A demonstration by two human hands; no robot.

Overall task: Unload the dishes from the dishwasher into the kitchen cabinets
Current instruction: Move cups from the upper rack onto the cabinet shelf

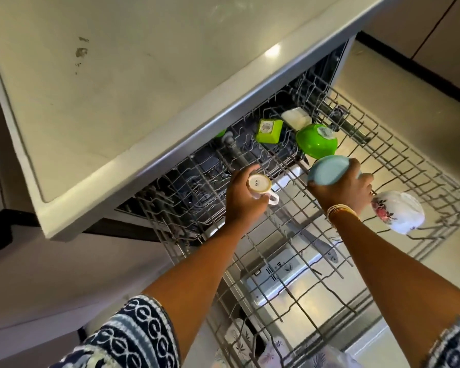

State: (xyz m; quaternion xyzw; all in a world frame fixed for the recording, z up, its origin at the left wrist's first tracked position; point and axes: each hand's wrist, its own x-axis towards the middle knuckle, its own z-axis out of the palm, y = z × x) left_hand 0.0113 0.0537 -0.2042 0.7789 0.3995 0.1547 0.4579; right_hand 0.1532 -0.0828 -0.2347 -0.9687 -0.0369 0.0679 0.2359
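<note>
The dishwasher's upper wire rack (pixel 398 166) is pulled out under the countertop. My left hand (pixel 243 199) grips a small white cup (pixel 260 185) with a gold rim, turned upside down, just above the rack. My right hand (pixel 343 188) holds a light blue bowl (pixel 327 172), also upside down, over the rack's middle. Behind them in the rack sit a round green bowl (pixel 316 140), a square green bowl (pixel 268 131) and a white square dish (pixel 296 118). A white floral cup (pixel 397 211) lies on the rack to the right of my right hand.
The pale countertop (pixel 122 75) overhangs the dishwasher at the upper left. The open dishwasher door (pixel 290 277) shows below through the rack wires, with floral dishes (pixel 239 338) in the lower rack near the bottom edge. Light floor (pixel 409 83) and dark cabinet fronts lie to the right.
</note>
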